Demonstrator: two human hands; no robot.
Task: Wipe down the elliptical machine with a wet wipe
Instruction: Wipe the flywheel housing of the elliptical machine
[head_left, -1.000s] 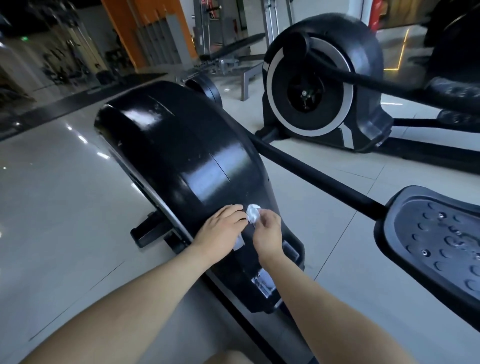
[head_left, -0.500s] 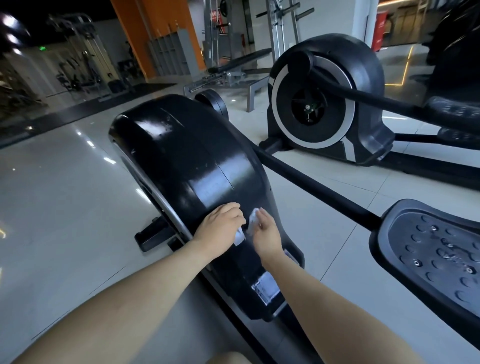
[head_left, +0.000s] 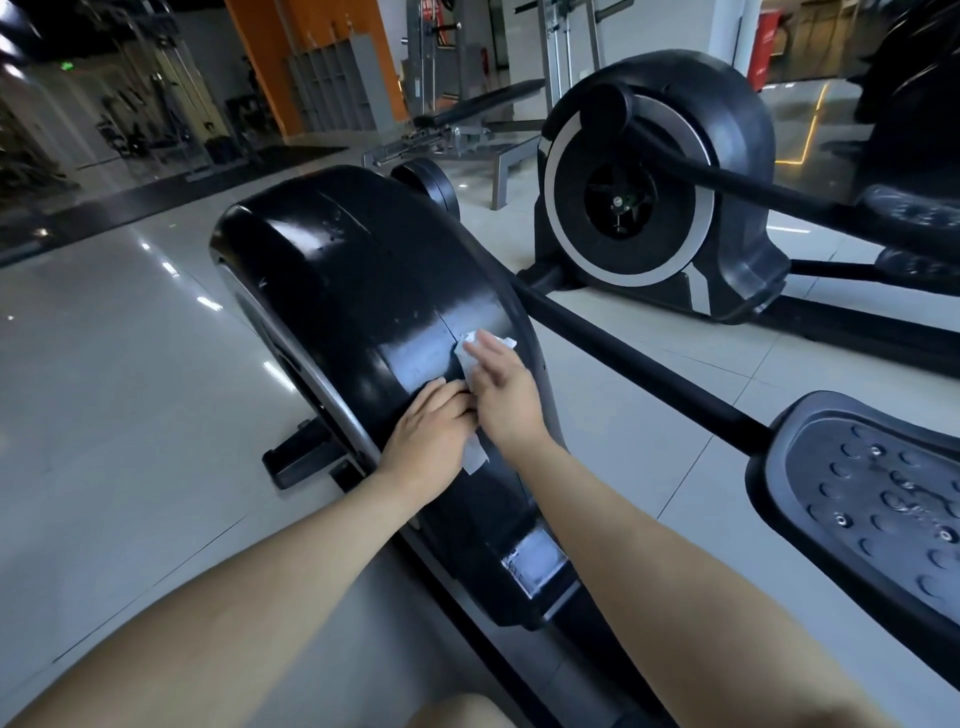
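Both bare forearms reached forward and down from the bottom of the view to the glossy black flywheel housing (head_left: 358, 291) of the elliptical machine (head_left: 524, 551), meeting on its curved top near the right edge. The right hand (head_left: 506, 392) lay palm down on the white wet wipe (head_left: 474, 451), its fingers (head_left: 485, 349) straight, close together and pointing away from the person, pressing the wipe flat against the shell. The wipe showed as a crumpled edge past those fingertips and as a strip trailing down between the two hands. The left hand (head_left: 428, 434) sat just beside the right, knuckles up, its fingers (head_left: 448, 400) curled with the tips tucked onto the wipe's left edge, gripping it against the housing. A studded black pedal (head_left: 872, 499) hung to the right, and a second elliptical (head_left: 727, 156) stood behind on the shiny tiled floor (head_left: 114, 395).
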